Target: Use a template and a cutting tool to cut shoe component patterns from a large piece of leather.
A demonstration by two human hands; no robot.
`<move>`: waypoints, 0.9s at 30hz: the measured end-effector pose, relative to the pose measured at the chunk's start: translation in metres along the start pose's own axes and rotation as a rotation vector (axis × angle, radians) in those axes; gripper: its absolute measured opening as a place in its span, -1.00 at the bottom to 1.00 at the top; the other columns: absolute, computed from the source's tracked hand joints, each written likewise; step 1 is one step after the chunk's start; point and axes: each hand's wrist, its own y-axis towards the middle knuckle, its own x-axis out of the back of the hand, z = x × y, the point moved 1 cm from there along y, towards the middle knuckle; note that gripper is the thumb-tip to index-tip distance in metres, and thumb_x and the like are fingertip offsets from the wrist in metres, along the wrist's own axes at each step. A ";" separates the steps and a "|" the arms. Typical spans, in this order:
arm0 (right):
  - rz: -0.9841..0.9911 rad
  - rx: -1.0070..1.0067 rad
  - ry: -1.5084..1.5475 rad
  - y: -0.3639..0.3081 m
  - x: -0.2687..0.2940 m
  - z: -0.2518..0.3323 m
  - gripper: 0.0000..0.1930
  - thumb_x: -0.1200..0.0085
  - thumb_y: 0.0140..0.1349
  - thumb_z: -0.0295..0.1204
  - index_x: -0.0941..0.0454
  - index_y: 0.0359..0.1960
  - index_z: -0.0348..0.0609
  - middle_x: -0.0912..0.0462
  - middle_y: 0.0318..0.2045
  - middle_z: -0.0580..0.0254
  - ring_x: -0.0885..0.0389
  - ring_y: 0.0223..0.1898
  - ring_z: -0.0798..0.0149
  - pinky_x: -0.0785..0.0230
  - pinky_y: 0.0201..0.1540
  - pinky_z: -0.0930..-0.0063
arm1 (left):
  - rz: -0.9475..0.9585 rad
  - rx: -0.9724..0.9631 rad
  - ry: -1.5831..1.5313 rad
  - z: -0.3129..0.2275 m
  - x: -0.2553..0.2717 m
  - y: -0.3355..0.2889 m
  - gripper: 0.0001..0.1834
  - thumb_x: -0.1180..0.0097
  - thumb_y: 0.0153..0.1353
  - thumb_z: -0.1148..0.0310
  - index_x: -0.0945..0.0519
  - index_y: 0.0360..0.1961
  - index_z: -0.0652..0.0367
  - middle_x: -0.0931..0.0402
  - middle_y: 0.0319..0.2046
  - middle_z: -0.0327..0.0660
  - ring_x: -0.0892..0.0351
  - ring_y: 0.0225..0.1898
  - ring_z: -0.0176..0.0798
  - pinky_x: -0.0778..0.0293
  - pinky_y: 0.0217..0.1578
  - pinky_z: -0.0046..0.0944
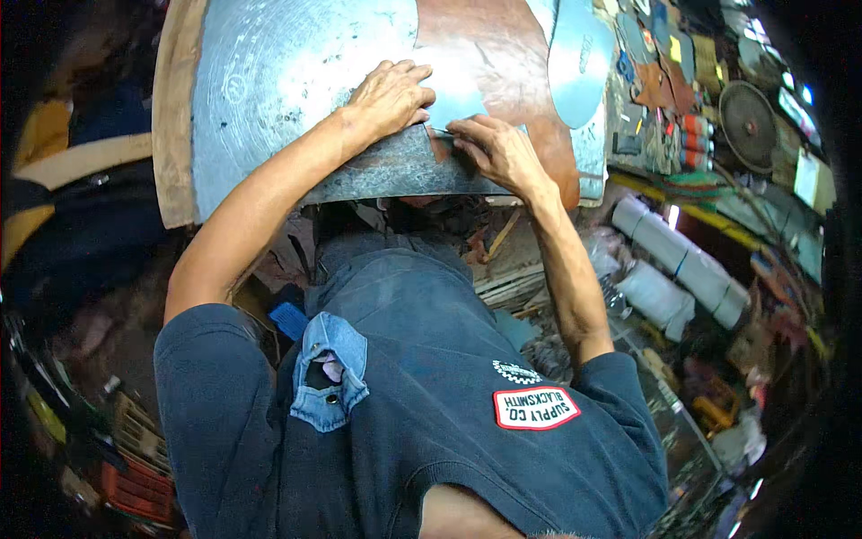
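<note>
My left hand point(391, 99) lies on the metal-topped work table point(269, 90), its fingers stretched out and somewhat apart, the tips by the edge of a pale, smooth piece point(456, 97). To its right, my right hand point(503, 153) is closed in a pinch close to the table's near edge. A thin, dark tool point(440, 132) pokes out to the left from its fingertips; the fingers hide most of it, so its kind is unclear. Just below lies a small strip of brown leather point(439, 148). A large brown leather sheet point(489, 40) spreads beyond and beside my right hand.
A pale, rounded template point(579, 67) lies on the leather's right side. A wooden strip point(176, 117) edges the table at left. Leather scraps point(664, 85), red-banded cylinders point(696, 142) and a dark round disc point(747, 126) are at far right. Rolled grey material point(678, 260) lies lower right.
</note>
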 end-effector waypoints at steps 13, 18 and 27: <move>0.133 0.435 -0.028 0.044 0.008 -0.038 -0.78 -0.13 0.24 -0.37 -0.65 -0.10 -0.03 -0.67 -0.25 0.16 -0.67 -0.29 0.03 -0.53 -0.24 0.25 | -0.078 0.183 0.011 -0.014 -0.004 -0.004 -0.74 -0.32 0.06 0.26 -0.66 -0.20 0.02 -0.34 0.28 -0.13 -0.27 0.33 -0.14 -0.22 0.17 -0.03; 0.125 0.447 -0.045 0.043 0.004 -0.044 -0.77 -0.13 0.23 -0.39 -0.64 -0.08 -0.03 -0.66 -0.25 0.16 -0.66 -0.30 0.03 -0.52 -0.24 0.24 | -0.093 0.198 0.034 -0.018 -0.005 -0.002 -0.75 -0.32 0.05 0.28 -0.65 -0.21 0.02 -0.33 0.29 -0.13 -0.27 0.33 -0.15 -0.22 0.16 -0.04; 0.088 0.538 -0.039 0.041 0.003 -0.048 -0.75 -0.14 0.20 -0.44 -0.62 -0.07 -0.02 -0.64 -0.26 0.20 -0.63 -0.26 0.05 -0.52 -0.22 0.25 | -0.093 0.240 0.041 -0.019 -0.009 0.000 -0.77 -0.33 0.03 0.27 -0.64 -0.27 0.04 -0.32 0.29 -0.13 -0.25 0.34 -0.16 -0.22 0.17 -0.02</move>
